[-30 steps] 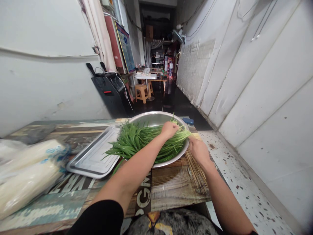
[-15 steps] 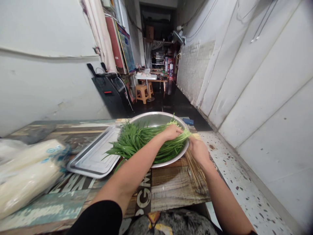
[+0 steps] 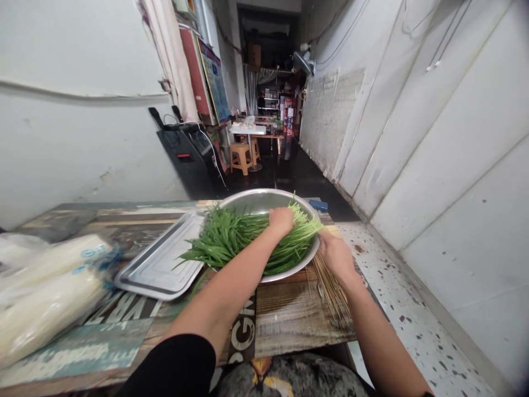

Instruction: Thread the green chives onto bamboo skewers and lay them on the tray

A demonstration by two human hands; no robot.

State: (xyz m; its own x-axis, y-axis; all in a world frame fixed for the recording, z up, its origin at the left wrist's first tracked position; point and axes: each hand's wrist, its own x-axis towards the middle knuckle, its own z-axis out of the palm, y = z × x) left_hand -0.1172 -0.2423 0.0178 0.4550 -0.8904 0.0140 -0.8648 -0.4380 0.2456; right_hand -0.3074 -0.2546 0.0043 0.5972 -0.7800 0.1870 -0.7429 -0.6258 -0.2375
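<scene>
Black-sleeved on the left, held two bare forearms point(image 3: 225, 295) out over a plank-patterned table point(image 3: 297, 328), with grey, yellow-marked cloth point(image 3: 318, 375) below its near edge. Had pale bundles point(image 3: 49, 320) in clear plastic lying well to the left and thin brown sticks point(image 3: 333, 292) fanned loosely beside the right forearm. Had a shallow metal tray point(image 3: 165, 264) next to a round metal bowl point(image 3: 252, 204), and long greens point(image 3: 231, 234) piled in the bowl, leaf tips leftward over the tray, pale ends toward the right rim. Held the right hand point(image 3: 336, 253) at that rim, fingers bent close to the pale ends; could not tell how far closed or on what. Rested the left hand point(image 3: 282, 220), curled, on the greens, with fingertips hidden; could not tell of anything caught inside. Saw farther off a small blue object point(image 3: 318, 205) at the table's far corner, then a black machine point(image 3: 185, 157) by the left wall, orange-brown stools point(image 3: 239, 158) by a white table point(image 3: 257, 130), a wall fan point(image 3: 303, 62) and dim shelves point(image 3: 269, 100).
</scene>
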